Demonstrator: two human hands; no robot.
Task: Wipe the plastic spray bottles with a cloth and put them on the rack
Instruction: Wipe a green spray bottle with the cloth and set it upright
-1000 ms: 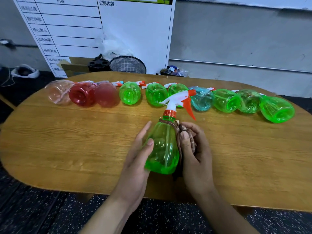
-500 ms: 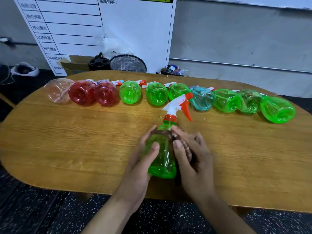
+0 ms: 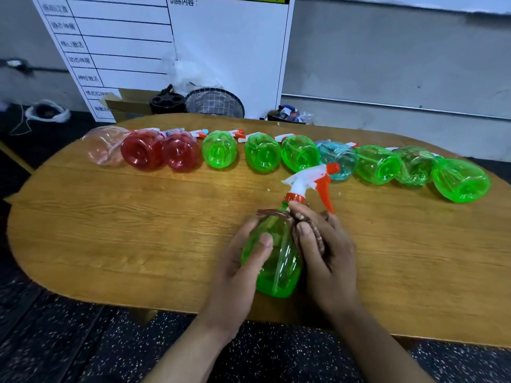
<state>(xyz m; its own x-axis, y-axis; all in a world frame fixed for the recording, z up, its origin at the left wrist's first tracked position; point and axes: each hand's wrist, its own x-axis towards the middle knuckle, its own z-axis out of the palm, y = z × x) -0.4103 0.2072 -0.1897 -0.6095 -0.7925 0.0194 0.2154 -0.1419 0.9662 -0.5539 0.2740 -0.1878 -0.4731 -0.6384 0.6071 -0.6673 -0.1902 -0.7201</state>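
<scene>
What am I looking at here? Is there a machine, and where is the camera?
No machine: these are a person's two bare hands, filmed by a camera worn on their head, looking down. The left hand grips a green spray bottle with a white and orange trigger, tilted over a wooden table. The right hand presses a brown cloth against the bottle's shoulder, wiping it. Behind, a row of bottles lies on its side: one clear pink, two red, several green, one blue.
</scene>
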